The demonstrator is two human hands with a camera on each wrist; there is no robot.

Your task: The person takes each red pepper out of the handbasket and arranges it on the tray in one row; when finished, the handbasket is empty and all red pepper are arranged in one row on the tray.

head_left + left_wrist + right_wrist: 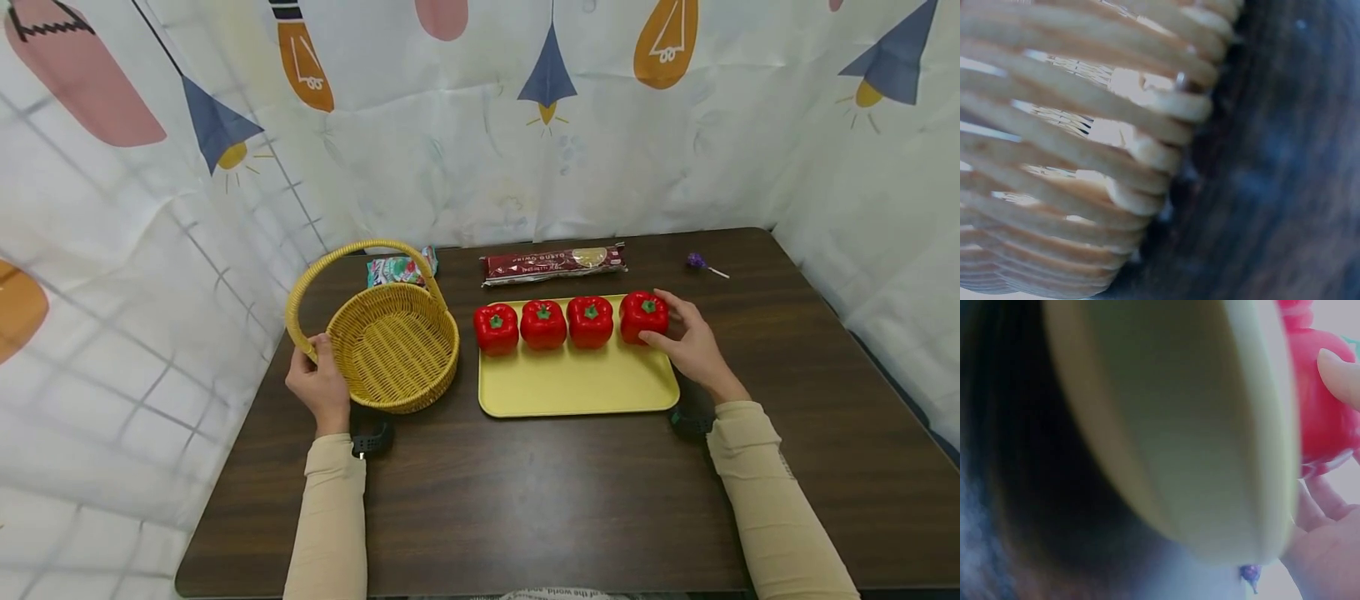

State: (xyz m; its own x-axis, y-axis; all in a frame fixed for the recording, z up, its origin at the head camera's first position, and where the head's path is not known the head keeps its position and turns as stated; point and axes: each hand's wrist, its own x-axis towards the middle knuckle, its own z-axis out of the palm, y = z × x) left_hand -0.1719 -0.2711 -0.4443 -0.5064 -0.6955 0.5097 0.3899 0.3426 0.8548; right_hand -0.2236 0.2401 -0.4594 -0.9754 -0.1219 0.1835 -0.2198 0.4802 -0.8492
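Note:
In the head view, my left hand grips the yellow wicker basket where its arched handle meets the rim on the left side. Nothing lies inside the basket. Its woven wall fills much of the left wrist view. My right hand holds a red bell pepper between thumb and fingers, at the right end of a row on a yellow tray. Beside it along the tray's back sit three more red peppers, the nearest one just to its left. The right wrist view shows my thumb against the held pepper.
Behind the basket lies a colourful snack packet. A long dark red packet lies behind the tray, and a purple lollipop is at the back right. Patterned curtains hang behind the dark wooden table and along its sides.

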